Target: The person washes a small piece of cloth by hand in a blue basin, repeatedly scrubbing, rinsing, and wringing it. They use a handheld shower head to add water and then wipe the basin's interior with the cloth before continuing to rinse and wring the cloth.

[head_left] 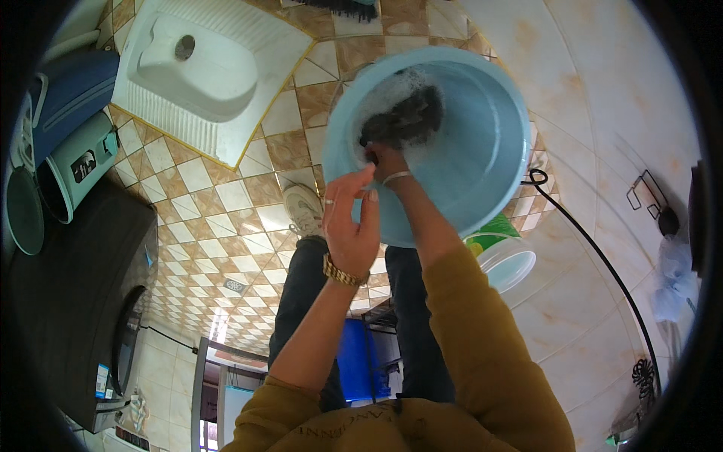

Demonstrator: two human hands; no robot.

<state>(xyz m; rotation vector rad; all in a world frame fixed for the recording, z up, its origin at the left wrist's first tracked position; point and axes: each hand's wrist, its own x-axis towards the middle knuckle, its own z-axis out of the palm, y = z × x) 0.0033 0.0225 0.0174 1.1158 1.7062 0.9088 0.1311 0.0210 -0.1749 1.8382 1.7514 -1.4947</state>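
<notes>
A large light-blue plastic basin [480,107] stands on the tiled floor in front of me. Inside it, dark wet cloth [409,116] lies amid white suds. My right hand [388,163], with a light band at the wrist, reaches into the basin at the cloth's near end; its fingers are partly hidden, so its grip is unclear. Over the near left part of the rim is my left hand [353,212], wearing a ring and a gold-coloured watch. Its fingers are bent, thumb apart, with nothing seen in them.
A squat toilet [197,68] is set in the floor at upper left. A dark washing machine [73,294] and a light-green bin [85,164] are at left. A clear plastic tub [508,265] touches the near right area by the basin. A black hose [599,254] runs along the right wall.
</notes>
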